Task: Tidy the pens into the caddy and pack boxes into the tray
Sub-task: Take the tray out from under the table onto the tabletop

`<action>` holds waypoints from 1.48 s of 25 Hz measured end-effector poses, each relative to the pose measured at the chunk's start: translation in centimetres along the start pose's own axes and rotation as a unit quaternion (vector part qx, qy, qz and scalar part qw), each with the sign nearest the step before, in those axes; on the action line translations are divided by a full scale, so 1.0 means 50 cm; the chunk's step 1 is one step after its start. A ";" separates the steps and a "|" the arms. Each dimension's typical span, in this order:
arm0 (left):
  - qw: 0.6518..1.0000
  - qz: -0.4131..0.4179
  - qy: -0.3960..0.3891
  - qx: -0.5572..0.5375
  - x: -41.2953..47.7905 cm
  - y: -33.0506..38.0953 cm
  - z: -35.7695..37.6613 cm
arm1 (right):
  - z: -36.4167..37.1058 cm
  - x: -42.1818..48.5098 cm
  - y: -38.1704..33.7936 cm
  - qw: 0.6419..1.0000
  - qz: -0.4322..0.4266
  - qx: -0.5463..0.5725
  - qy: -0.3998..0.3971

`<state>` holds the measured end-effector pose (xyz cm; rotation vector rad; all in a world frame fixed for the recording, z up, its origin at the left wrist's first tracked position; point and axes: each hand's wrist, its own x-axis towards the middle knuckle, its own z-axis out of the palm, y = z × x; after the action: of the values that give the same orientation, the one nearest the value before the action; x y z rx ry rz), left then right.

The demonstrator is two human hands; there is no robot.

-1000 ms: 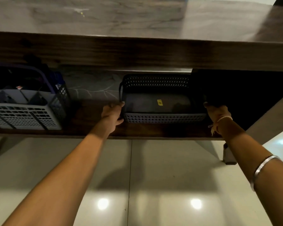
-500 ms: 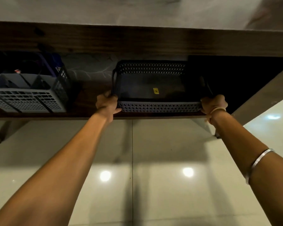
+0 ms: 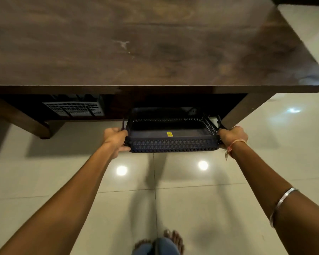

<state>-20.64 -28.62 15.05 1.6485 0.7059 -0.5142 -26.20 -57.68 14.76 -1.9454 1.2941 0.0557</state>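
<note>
since half a second ago the tray (image 3: 173, 145) has come forward off the lower shelf (image 3: 112, 116). it sat wholly under the counter (image 3: 136, 43) then, and now its near half hangs out over the floor (image 3: 173, 190).

head view: the left hand (image 3: 115, 138) grips the tray's left end, thumb over the rim and fingers (image 3: 124, 149) curled under the corner. the right hand (image 3: 232, 136) clasps the right end, though its fingers are mostly hidden behind the tray wall. the tray is dark with perforated walls, and a small yellow sticker (image 3: 169, 134) lies on its bottom. its far end sits in shadow beneath the counter edge, and i cannot tell whether it touches the shelf. the grey caddy (image 3: 75, 108) stands on the shelf to the left, well apart from the tray. a silver bangle (image 3: 282, 201) circles the right forearm and a thread (image 3: 235, 142) the right wrist. bare toes (image 3: 173, 236) show at the bottom edge.
</note>
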 end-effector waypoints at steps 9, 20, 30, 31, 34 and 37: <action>0.996 -0.056 -0.033 0.065 -0.295 0.176 -0.127 | -0.268 -0.233 -0.120 0.996 0.037 -0.079 -0.018; 0.996 -0.016 -0.055 0.066 -0.500 0.508 -0.216 | -0.487 -0.374 -0.372 0.997 0.014 -0.053 -0.052; 1.000 0.027 0.009 -0.009 -0.400 0.636 -0.146 | -0.482 -0.281 -0.522 0.999 -0.033 0.027 0.008; 0.999 0.022 0.008 -0.025 -0.372 0.632 -0.127 | -0.466 -0.254 -0.524 0.999 -0.031 0.035 0.006; 0.997 0.019 0.040 -0.067 -0.288 0.606 -0.068 | -0.410 -0.173 -0.516 0.998 -0.023 0.049 0.005; 0.994 0.027 0.065 -0.089 -0.210 0.558 -0.020 | -0.350 -0.114 -0.493 0.996 -0.011 0.091 0.005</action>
<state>-8.81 -32.35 42.20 1.5392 0.7790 -0.2981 -15.66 -59.89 43.56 -1.8055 1.2399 -0.0803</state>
